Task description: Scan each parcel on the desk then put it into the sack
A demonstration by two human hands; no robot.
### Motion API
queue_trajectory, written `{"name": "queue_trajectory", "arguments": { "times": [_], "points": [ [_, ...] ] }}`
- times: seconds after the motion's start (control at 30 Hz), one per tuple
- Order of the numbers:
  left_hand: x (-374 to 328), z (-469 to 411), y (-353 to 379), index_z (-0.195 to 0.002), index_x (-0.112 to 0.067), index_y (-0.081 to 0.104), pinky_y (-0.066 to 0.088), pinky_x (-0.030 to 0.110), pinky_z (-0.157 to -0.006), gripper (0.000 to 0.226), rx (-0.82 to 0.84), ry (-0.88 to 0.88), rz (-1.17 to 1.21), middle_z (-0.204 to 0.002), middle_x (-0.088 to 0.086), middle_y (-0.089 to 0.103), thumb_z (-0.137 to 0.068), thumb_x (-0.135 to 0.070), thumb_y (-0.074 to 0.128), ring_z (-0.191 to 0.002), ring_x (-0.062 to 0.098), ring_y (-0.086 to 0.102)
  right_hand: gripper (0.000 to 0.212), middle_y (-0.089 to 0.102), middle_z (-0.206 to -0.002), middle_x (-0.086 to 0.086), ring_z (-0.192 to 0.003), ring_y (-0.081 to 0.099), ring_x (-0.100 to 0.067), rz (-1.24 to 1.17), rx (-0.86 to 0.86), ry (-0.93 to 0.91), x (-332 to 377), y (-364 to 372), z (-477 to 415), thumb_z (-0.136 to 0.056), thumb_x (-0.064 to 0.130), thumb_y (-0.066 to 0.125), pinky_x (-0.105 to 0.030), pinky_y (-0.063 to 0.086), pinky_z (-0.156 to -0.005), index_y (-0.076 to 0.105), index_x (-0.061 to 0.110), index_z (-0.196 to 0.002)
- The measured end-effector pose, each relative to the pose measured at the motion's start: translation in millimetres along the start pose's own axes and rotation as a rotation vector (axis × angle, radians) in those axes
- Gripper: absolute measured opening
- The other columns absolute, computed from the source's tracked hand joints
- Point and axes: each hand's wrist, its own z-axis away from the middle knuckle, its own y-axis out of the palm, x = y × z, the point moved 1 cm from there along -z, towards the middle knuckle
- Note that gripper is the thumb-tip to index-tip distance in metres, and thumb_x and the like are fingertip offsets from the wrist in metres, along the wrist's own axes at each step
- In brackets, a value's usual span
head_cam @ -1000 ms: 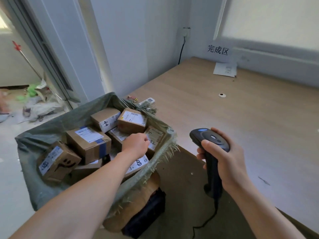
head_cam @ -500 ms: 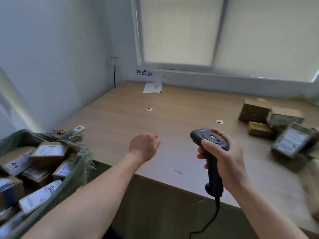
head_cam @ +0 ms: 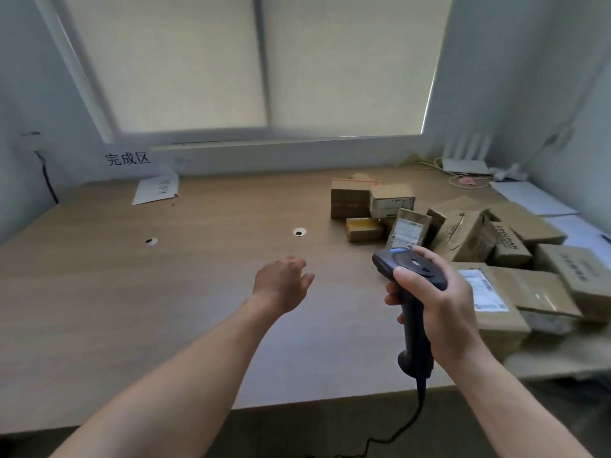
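I see the right hand (head_cam: 436,305) gripping the scanner (head_cam: 408,267) by its handle, fingers wrapped around it, thumb on the head; its cable hangs down below the desk (head_cam: 132,292) edge. The left hand (head_cam: 281,285) is over the middle of the desk with fingers loosely bent, holding nothing. The parcels (head_cam: 463,233) lie in a pile on the right part of the desk, some stacked, the closest one just beside the right hand. A paper (head_cam: 155,192) lies far left near the wall.
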Motion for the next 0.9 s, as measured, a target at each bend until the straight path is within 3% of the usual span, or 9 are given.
{"name": "queue_trajectory", "arguments": {
  "times": [0.23, 0.33, 0.4, 0.47, 0.57, 0.7, 0.83, 0.9],
  "points": [
    [-70, -119, 31, -0.128, -0.015, 0.061, 0.043, 0.034, -0.08, 0.039, 0.054, 0.221, 0.047, -0.128, 0.005, 0.061, -0.102, -0.041, 0.051, -0.115, 0.028, 0.058, 0.061, 0.072, -0.085, -0.019, -0.072, 0.069, -0.034, -0.006, -0.184, 0.017, -26, -44, -73, -0.074, 0.032, 0.075, -0.038, 0.048, -0.051, 0.061, 0.02, -0.131],
    [-102, -181, 42, -0.128, -0.013, 0.061, 0.05, 0.038, -0.089, 0.039, 0.068, 0.326, 0.089, -0.13, 0.007, 0.06, -0.098, -0.039, 0.058, -0.117, 0.027, 0.057, 0.041, 0.07, -0.08, -0.02, -0.069, 0.063, -0.036, -0.042, -0.264, 0.016, -35, -55, -109, -0.078, 0.021, 0.079, -0.041, 0.044, -0.058, 0.069, 0.035, -0.115],
    [-126, -220, 51, -0.126, -0.014, 0.062, 0.052, 0.04, -0.09, 0.039, 0.092, 0.398, 0.105, -0.127, 0.006, 0.06, -0.096, -0.039, 0.063, -0.114, 0.025, 0.057, 0.034, 0.071, -0.079, -0.016, -0.068, 0.065, -0.033, -0.028, -0.32, 0.019, -37, -59, -131, -0.075, 0.024, 0.077, -0.041, 0.045, -0.059, 0.073, 0.047, -0.1],
    [-150, -256, 61, -0.126, -0.015, 0.06, 0.052, 0.037, -0.087, 0.04, 0.108, 0.473, 0.104, -0.123, 0.004, 0.059, -0.093, -0.038, 0.067, -0.114, 0.023, 0.055, 0.032, 0.072, -0.082, -0.016, -0.068, 0.067, -0.032, -0.024, -0.36, 0.035, -39, -61, -150, -0.073, 0.028, 0.075, -0.039, 0.046, -0.057, 0.073, 0.052, -0.095],
    [-183, -303, 81, -0.135, -0.016, 0.055, 0.05, 0.039, -0.096, 0.052, 0.135, 0.569, 0.065, -0.133, 0.006, 0.055, -0.09, -0.036, 0.072, -0.125, 0.025, 0.05, 0.032, 0.07, -0.083, -0.021, -0.067, 0.066, -0.029, -0.005, -0.404, 0.052, -44, -66, -173, -0.072, 0.027, 0.074, -0.034, 0.047, -0.049, 0.073, 0.053, -0.09],
    [-217, -353, 109, -0.142, -0.016, 0.048, 0.047, 0.046, -0.105, 0.065, 0.22, 0.63, -0.022, -0.145, 0.009, 0.049, -0.086, -0.034, 0.076, -0.135, 0.028, 0.043, 0.038, 0.071, -0.078, -0.017, -0.066, 0.065, -0.028, -0.014, -0.502, 0.104, -57, -78, -197, -0.07, 0.026, 0.075, -0.03, 0.045, -0.044, 0.068, 0.037, -0.107],
    [-235, -378, 132, -0.142, -0.016, 0.046, 0.047, 0.05, -0.102, 0.071, 0.268, 0.683, -0.145, -0.142, 0.008, 0.051, -0.082, -0.039, 0.078, -0.13, 0.03, 0.045, 0.033, 0.071, -0.079, -0.014, -0.065, 0.065, -0.026, 0.01, -0.553, 0.135, -64, -88, -214, -0.07, 0.028, 0.076, -0.03, 0.043, -0.046, 0.071, 0.048, -0.097],
    [-237, -382, 142, -0.138, -0.015, 0.048, 0.047, 0.051, -0.102, 0.069, 0.259, 0.694, -0.175, -0.14, 0.009, 0.052, -0.081, -0.041, 0.079, -0.128, 0.03, 0.046, 0.033, 0.073, -0.081, -0.014, -0.066, 0.066, -0.026, 0.033, -0.568, 0.143, -68, -92, -218, -0.071, 0.028, 0.075, -0.03, 0.044, -0.046, 0.07, 0.045, -0.099]
  ]
}}
